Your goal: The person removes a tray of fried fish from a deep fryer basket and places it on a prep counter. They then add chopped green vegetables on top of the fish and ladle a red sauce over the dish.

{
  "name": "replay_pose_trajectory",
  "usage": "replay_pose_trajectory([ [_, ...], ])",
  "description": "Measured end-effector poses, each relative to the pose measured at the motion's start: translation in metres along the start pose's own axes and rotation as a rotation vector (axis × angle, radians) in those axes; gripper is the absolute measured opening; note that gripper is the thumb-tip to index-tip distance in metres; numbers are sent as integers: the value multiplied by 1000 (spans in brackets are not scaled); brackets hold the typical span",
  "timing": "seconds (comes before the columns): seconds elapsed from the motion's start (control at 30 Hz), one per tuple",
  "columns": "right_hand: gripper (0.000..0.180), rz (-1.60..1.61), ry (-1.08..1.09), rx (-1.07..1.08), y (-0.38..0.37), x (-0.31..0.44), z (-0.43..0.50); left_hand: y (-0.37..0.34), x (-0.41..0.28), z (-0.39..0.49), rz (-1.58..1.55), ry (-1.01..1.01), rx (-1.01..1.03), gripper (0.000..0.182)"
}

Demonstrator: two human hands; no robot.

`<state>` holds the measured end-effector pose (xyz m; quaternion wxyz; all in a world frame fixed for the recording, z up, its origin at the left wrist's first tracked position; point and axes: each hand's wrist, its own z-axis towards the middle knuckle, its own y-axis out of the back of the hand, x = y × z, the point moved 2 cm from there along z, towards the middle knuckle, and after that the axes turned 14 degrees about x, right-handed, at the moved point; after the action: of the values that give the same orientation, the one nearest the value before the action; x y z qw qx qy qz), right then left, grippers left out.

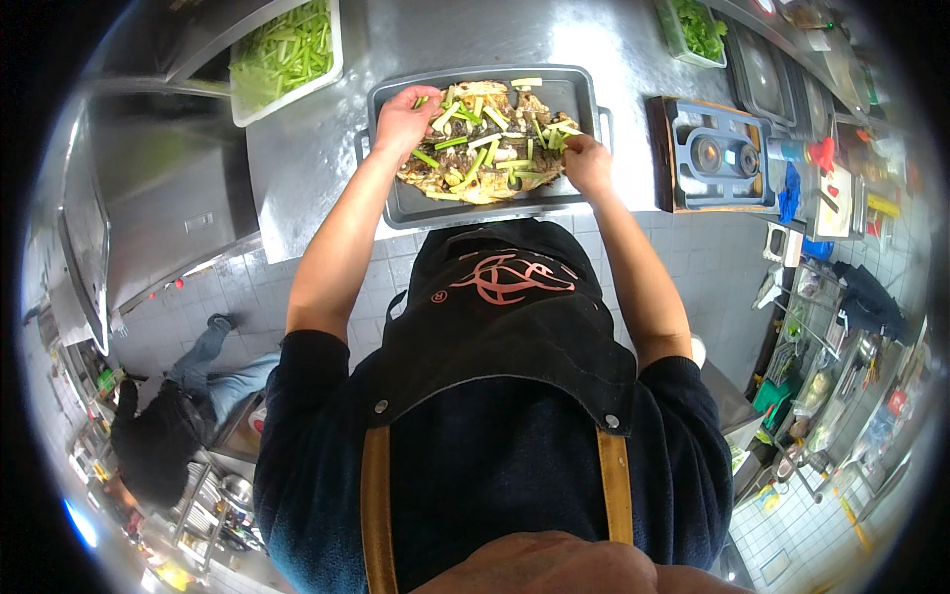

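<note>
A grey rectangular baking tray [415, 212] with side handles lies on the steel counter before me. In it rests a browned, opened-out cooked fish [486, 194], strewn with cut celery sticks [475, 167]. My left hand [404, 122] is over the tray's upper left, a green celery piece [421, 101] showing between its thumb and fingers. At the tray's right side, my right hand [590, 165] has curled fingers close to the fish's edge and a small cluster of celery. Its palm side is hidden, so whether it grips anything is unclear.
A white tub of cut celery [286, 56] stands at upper left, a tub of leafy greens [694, 33] at upper right. Right of the tray sits a portable gas stove [720, 156]. Behind me at left another person [159, 438] bends near racks; shelving [824, 371] lines the right.
</note>
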<state>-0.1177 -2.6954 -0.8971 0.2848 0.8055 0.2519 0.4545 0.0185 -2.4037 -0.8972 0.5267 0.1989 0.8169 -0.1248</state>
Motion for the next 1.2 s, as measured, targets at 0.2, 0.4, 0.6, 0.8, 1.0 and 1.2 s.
replay_pose_trajectory([
  [0.2, 50, -169, 68, -68, -4, 17, -2, 18, 16, 12, 100, 33, -68, 18],
  [0.4, 39, -356, -76, -9, -10, 31, 9, 19, 22, 25, 289, 5, -122, 24],
  [0.6, 25, -296, 73, 17, -15, 21, -11, 21, 29, 4, 299, 48, -56, 24],
  [0.8, 22, 42, 179, 100, -51, 36, -8, 13, 40, -24, 171, 108, 56, 19],
  [1.0, 20, 419, 47, 418, -97, 47, 9, 4, 60, -49, 200, 95, 57, 24],
  [1.2, 19, 374, 47, 374, -100, 36, 4, -7, 62, -62, 220, 64, -28, 33],
])
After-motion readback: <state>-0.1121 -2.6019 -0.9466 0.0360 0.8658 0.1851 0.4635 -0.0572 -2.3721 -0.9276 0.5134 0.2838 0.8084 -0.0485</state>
